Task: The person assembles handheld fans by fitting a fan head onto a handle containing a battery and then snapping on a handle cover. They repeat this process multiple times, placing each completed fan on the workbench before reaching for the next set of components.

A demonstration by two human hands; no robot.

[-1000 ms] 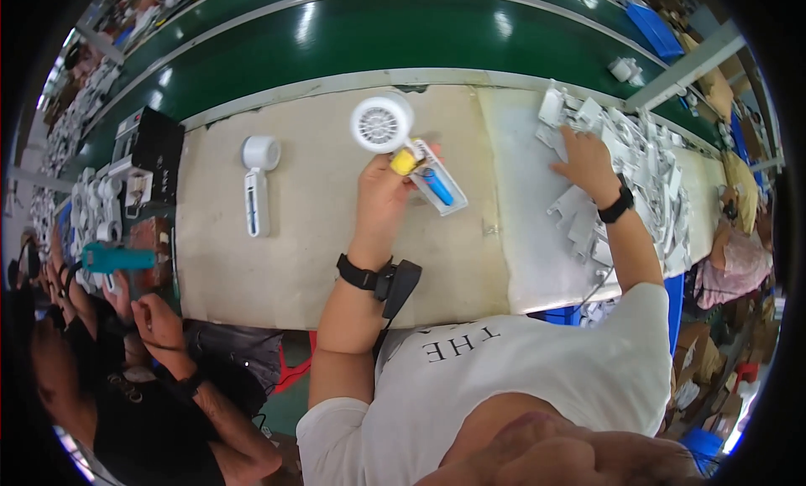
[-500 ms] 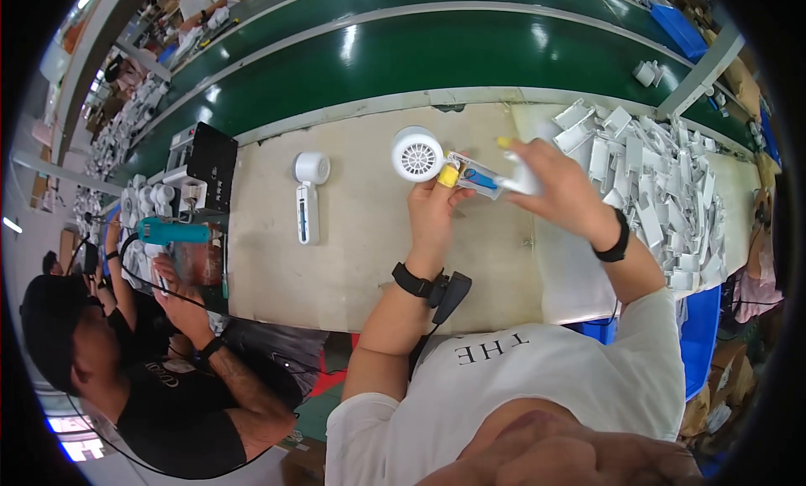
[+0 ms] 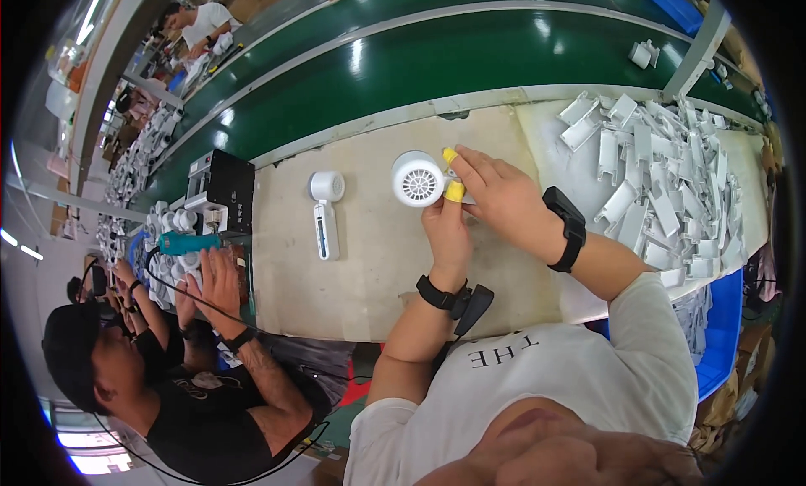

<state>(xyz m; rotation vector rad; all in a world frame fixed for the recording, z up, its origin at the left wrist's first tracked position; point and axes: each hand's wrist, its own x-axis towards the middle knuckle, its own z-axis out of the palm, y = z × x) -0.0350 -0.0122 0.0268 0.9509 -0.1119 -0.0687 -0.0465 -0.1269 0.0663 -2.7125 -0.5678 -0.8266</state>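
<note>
A white handheld fan point(image 3: 418, 180) with a round grille is held above the table, its head toward the left. My left hand point(image 3: 447, 237) is closed around the fan near its neck, a yellow cover on the thumb. Over the fan's handle lies my right hand point(image 3: 514, 207), closed on it from the right, with another yellow fingertip cover near the neck. The handle, and any cover piece on it, is mostly hidden beneath my right fingers. To the left, a second white fan point(image 3: 326, 226) rests on the table with a long dark slot showing in its handle.
White plastic handle covers point(image 3: 663, 184) are heaped at the right. Beyond the table point(image 3: 378, 293) runs a green conveyor belt point(image 3: 453, 62) carrying a white part point(image 3: 644, 54). At left stand a black box device point(image 3: 220, 188) and a co-worker point(image 3: 201, 394) near a teal tool point(image 3: 189, 243).
My right hand has moved left onto the fan's handle, bringing the white cover piece with it. The handle's open inside with its blue part is now hidden. The co-worker's hands have risen.
</note>
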